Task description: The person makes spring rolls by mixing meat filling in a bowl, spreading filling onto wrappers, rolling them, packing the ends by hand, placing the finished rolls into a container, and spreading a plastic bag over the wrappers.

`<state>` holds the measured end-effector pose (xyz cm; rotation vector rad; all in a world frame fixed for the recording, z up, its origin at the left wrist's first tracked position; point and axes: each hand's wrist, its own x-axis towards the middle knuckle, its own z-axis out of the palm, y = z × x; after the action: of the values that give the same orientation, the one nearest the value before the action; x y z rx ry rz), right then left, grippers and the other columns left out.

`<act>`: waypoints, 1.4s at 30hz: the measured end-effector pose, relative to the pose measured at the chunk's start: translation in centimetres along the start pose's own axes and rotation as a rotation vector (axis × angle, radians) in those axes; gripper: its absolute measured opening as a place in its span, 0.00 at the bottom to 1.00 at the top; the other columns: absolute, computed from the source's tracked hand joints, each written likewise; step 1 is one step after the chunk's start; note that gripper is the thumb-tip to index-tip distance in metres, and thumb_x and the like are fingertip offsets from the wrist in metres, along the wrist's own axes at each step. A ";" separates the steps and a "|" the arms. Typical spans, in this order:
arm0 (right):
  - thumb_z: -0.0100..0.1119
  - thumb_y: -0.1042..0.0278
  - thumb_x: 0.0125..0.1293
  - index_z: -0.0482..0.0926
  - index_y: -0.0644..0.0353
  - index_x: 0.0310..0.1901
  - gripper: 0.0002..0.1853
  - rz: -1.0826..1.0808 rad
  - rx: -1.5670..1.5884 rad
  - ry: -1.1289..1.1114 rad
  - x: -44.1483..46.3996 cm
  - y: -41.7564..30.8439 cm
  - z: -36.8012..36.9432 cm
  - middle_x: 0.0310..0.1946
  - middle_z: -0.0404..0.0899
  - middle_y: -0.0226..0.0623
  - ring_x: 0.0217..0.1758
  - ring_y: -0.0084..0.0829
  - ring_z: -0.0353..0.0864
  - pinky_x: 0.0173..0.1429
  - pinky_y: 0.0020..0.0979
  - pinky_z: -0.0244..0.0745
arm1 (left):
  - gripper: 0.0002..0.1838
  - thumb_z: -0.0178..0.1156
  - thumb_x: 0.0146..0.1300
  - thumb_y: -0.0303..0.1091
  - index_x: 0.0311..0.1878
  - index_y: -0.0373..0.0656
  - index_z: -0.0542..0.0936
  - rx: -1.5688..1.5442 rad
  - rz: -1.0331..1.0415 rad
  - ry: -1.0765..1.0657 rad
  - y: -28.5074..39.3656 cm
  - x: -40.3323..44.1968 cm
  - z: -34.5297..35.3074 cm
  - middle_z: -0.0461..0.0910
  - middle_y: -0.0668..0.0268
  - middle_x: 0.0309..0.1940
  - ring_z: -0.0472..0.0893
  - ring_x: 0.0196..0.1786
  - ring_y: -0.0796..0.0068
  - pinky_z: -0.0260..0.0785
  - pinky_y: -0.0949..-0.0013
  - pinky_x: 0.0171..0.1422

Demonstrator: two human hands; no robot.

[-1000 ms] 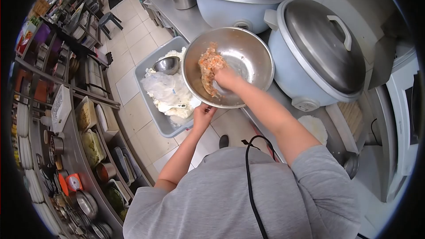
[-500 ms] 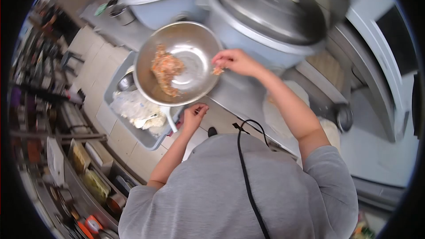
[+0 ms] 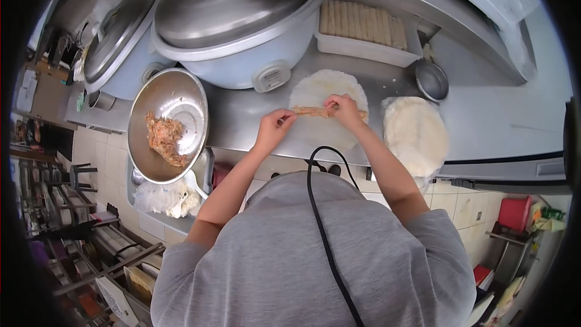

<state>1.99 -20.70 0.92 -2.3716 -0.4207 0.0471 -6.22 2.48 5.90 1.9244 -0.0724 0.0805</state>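
A round white wrapper [image 3: 330, 88] lies on the steel counter, with a long strip of orange-flecked filling [image 3: 311, 111] across it. My right hand [image 3: 344, 109] is over the strip's right part, its fingers bent down onto the filling. At the strip's left end is my left hand [image 3: 276, 126], thumb and fingertips pinched together; what lies between them is too small to make out. The steel bowl [image 3: 138, 139] on the left holds a mound of filling [image 3: 165, 138]. Right of my right hand sits a stack of pale wrappers [image 3: 417, 136] in plastic.
Two big lidded cookers [image 3: 242, 54] stand behind the bowl. A white tray [image 3: 363, 48] of pale rolls is at the back, beside a small metal bowl [image 3: 431, 80]. Below the steel bowl, a grey tub [image 3: 132, 177] holds white contents and plastic.
The view has turned right. My right hand has gone from the bowl's rim to the wrapper, where filling now forms a strip. My left hand has moved from near the bowl to the strip's left end.
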 end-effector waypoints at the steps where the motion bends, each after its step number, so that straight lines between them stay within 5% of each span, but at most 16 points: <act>1: 0.67 0.76 0.47 0.81 0.56 0.32 0.09 0.003 0.006 0.009 0.0 0.2 -0.3 0.32 0.81 0.27 0.39 0.27 0.76 0.46 0.30 0.72 | 0.07 0.63 0.58 0.30 0.36 0.38 0.82 0.005 0.013 -0.005 0.2 0.7 0.9 0.81 0.66 0.30 0.77 0.32 0.76 0.68 0.74 0.36; 4: 0.68 0.71 0.46 0.82 0.52 0.33 0.10 -0.174 -0.029 0.152 -0.3 0.6 -0.5 0.31 0.79 0.26 0.39 0.32 0.73 0.47 0.34 0.69 | 0.06 0.64 0.53 0.28 0.34 0.40 0.83 0.225 0.303 0.038 0.2 2.8 3.3 0.81 0.64 0.31 0.77 0.35 0.68 0.69 0.69 0.39; 7: 0.68 0.63 0.48 0.83 0.50 0.33 0.10 -0.280 -0.185 0.082 -0.4 0.8 -0.1 0.31 0.78 0.25 0.43 0.32 0.72 0.50 0.35 0.63 | 0.06 0.63 0.49 0.27 0.32 0.42 0.83 0.282 0.369 0.003 -0.5 4.2 5.6 0.80 0.62 0.29 0.75 0.36 0.61 0.69 0.66 0.41; 13: 0.67 0.56 0.47 0.82 0.49 0.34 0.13 -0.255 -0.174 0.109 -1.2 0.7 -0.5 0.36 0.77 0.22 0.48 0.30 0.70 0.52 0.36 0.59 | 0.05 0.68 0.44 0.28 0.27 0.43 0.83 0.332 0.305 -0.008 -1.5 4.9 7.9 0.80 0.64 0.26 0.75 0.34 0.62 0.69 0.63 0.40; 15: 0.68 0.54 0.45 0.82 0.49 0.37 0.17 -0.264 -0.214 -0.050 -1.0 0.8 0.3 0.39 0.76 0.23 0.48 0.29 0.69 0.52 0.36 0.58 | 0.05 0.68 0.44 0.28 0.26 0.43 0.83 0.332 0.285 -0.015 -1.6 4.8 8.7 0.80 0.64 0.26 0.75 0.34 0.62 0.69 0.63 0.40; 21: 0.66 0.55 0.47 0.82 0.49 0.35 0.13 -0.280 -0.168 0.126 -1.9 1.3 -1.9 0.38 0.76 0.21 0.48 0.27 0.68 0.54 0.35 0.56 | 0.05 0.68 0.44 0.28 0.27 0.42 0.83 0.346 0.295 -0.016 -0.4 5.1 9.8 0.80 0.64 0.28 0.76 0.35 0.62 0.69 0.64 0.40; 32: 0.63 0.53 0.51 0.83 0.46 0.35 0.11 -0.209 -0.174 0.052 -3.2 4.9 -3.2 0.38 0.76 0.21 0.49 0.28 0.68 0.53 0.37 0.57 | 0.06 0.68 0.45 0.29 0.28 0.41 0.82 0.221 0.270 -0.164 0.0 6.1 12.2 0.80 0.63 0.30 0.77 0.38 0.61 0.70 0.63 0.43; 37: 0.62 0.56 0.52 0.82 0.49 0.32 0.09 -0.211 -0.161 0.168 -4.6 5.9 -5.4 0.39 0.76 0.24 0.50 0.31 0.68 0.52 0.39 0.58 | 0.18 0.66 0.46 0.26 0.44 0.40 0.80 0.385 0.486 -0.142 0.8 6.2 13.0 0.80 0.62 0.31 0.77 0.41 0.59 0.71 0.62 0.47; 42: 0.63 0.54 0.51 0.81 0.50 0.36 0.13 -0.174 -0.193 0.032 -4.7 6.5 -6.8 0.40 0.75 0.29 0.50 0.34 0.69 0.54 0.39 0.59 | 0.25 0.66 0.46 0.25 0.52 0.40 0.77 0.385 0.426 -0.241 1.0 5.7 13.1 0.81 0.61 0.33 0.78 0.41 0.59 0.72 0.62 0.47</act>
<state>0.39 -31.10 1.22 -2.5103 -0.6399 -0.1172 -0.39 -10.21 2.82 2.2664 -0.6709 0.1558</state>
